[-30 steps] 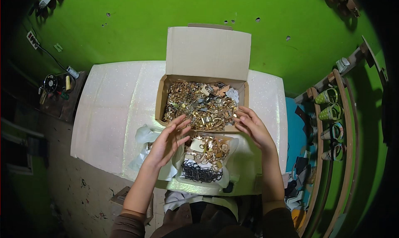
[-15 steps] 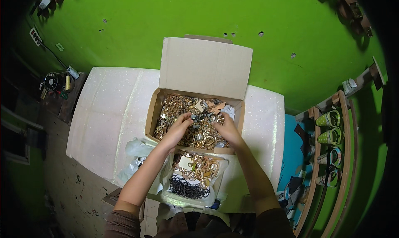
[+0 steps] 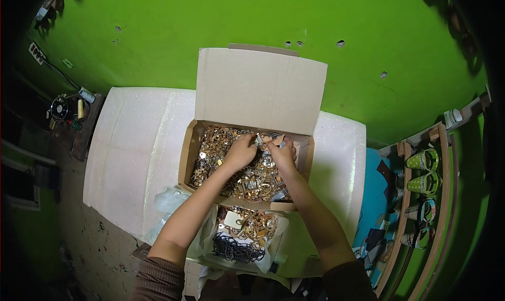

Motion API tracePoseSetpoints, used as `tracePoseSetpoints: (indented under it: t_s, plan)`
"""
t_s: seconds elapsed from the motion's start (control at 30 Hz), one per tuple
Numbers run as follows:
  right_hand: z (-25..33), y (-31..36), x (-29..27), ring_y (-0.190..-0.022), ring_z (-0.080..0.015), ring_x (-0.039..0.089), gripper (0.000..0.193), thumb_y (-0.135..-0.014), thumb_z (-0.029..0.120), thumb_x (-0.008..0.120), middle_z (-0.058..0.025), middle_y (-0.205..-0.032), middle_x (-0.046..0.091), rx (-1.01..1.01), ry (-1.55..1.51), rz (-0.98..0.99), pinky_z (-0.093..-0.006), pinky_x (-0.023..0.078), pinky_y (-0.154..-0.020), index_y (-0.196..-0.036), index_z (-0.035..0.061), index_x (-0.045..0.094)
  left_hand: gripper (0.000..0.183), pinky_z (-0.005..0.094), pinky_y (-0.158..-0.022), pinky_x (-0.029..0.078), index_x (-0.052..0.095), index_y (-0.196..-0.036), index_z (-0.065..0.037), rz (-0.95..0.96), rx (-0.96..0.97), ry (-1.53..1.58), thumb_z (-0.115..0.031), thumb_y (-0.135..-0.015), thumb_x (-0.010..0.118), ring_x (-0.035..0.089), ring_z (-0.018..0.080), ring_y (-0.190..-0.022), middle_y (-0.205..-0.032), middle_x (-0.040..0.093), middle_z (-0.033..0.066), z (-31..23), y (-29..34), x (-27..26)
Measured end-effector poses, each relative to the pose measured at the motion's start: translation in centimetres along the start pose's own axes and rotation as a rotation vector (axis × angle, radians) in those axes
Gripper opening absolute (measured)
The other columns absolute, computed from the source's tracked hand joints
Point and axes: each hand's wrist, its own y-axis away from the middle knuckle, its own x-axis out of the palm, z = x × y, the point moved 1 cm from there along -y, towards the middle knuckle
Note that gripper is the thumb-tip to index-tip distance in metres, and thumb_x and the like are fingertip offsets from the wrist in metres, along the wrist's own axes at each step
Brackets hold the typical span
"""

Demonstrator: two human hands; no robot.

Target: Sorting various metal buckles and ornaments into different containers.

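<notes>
An open cardboard box (image 3: 185, 161), its lid (image 3: 261, 85) raised at the back, is filled with small gold and silver metal fittings (image 3: 255, 182) that look like buckles. Both my hands are inside it, close together near its back edge. My left hand (image 3: 242, 152) has its fingers curled and pinched at a small pale piece too small to name. Beside tan scraps (image 3: 276, 140), my right hand (image 3: 284, 154) is closed too, its fingertips partly hidden. In front of the box, a plastic-lined container (image 3: 281, 227) holds gold pieces, a pale card (image 3: 233, 220) and a tangle of black chain (image 3: 238, 249).
A glittery white cover (image 3: 134, 159) lies over the table, with a crumpled pale plastic bag (image 3: 171, 200) near its front. Green wall (image 3: 158, 48) stands behind. At right, a wooden rack (image 3: 444, 169) carries green dotted sandals (image 3: 422, 159). Spools (image 3: 80, 109) sit on a small stand at left.
Both hands have moved toward the back of the box and drawn closer together. Their fingers have closed. The view has shifted slightly.
</notes>
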Motion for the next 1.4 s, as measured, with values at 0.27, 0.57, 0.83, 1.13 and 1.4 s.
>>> tracePoseSetpoints:
  t_s: [0.27, 0.57, 0.83, 1.13, 1.4]
  plan:
    - [-1.7, -2.9, 1.6, -0.108, -0.0331, 0.047, 0.071, -0.061, 0.035, 0.069, -0.0225, -0.113, 0.05, -0.206, -0.203, 0.077, -0.0382, 0.037, -0.091, -0.117, -0.0007, 0.043, 0.043, 0.0359, -0.095, 0.035, 0.049, -0.113, 0.006, -0.054, -0.053, 0.081, -0.02, -0.079, 0.045, 0.048, 0.0348, -0.108, -0.114, 0.051, 0.0238, 0.8, -1.6, 0.5]
    - [1.0, 1.0, 0.3, -0.103, -0.0305, 0.052, 0.078, -0.061, 0.026, 0.072, -0.0221, -0.11, 0.052, -0.29, -0.218, 0.084, -0.035, 0.04, -0.087, -0.122, -0.0038, 0.034, 0.046, 0.0375, -0.089, 0.038, 0.053, -0.105, 0.005, -0.053, -0.135, 0.129, -0.034, -0.088, 0.038, 0.051, 0.0366, -0.101, -0.106, 0.054, 0.0247, -0.1, -1.3, -0.4]
    - [2.9, 3.3, 0.0, -0.102, -0.0356, 0.052, 0.079, -0.059, 0.029, 0.072, -0.0238, -0.112, 0.052, -0.354, 0.02, 0.122, -0.0377, 0.04, -0.088, -0.124, 0.0037, 0.034, 0.049, 0.0372, -0.086, 0.038, 0.054, -0.106, -0.001, -0.057, -0.217, 0.187, -0.042, -0.086, 0.036, 0.053, 0.0348, -0.099, -0.103, 0.057, 0.0215, 2.8, -2.3, -0.4]
    - [3.4, 3.8, 1.4, -0.092, -0.0366, 0.056, 0.066, -0.064, 0.023, 0.069, -0.0209, -0.105, 0.052, -0.375, 0.267, -0.04, -0.0433, 0.048, -0.074, -0.121, 0.008, 0.039, 0.05, 0.0342, -0.084, 0.039, 0.055, -0.105, 0.003, -0.036, -0.283, 0.197, -0.041, -0.086, 0.041, 0.055, 0.0321, -0.096, -0.101, 0.058, 0.0228, 1.4, -2.0, -1.4]
    - [3.5, 4.2, 1.5, -0.083, -0.0347, 0.059, 0.055, -0.066, 0.023, 0.068, -0.0169, -0.1, 0.055, -0.447, 0.353, -0.128, -0.0424, 0.049, -0.068, -0.115, 0.0105, 0.046, 0.042, 0.025, -0.071, 0.039, 0.054, -0.097, 0.002, -0.07, -0.23, 0.33, -0.038, -0.088, 0.043, 0.048, 0.0142, -0.076, -0.083, 0.055, 0.005, 2.3, -1.7, -1.2]
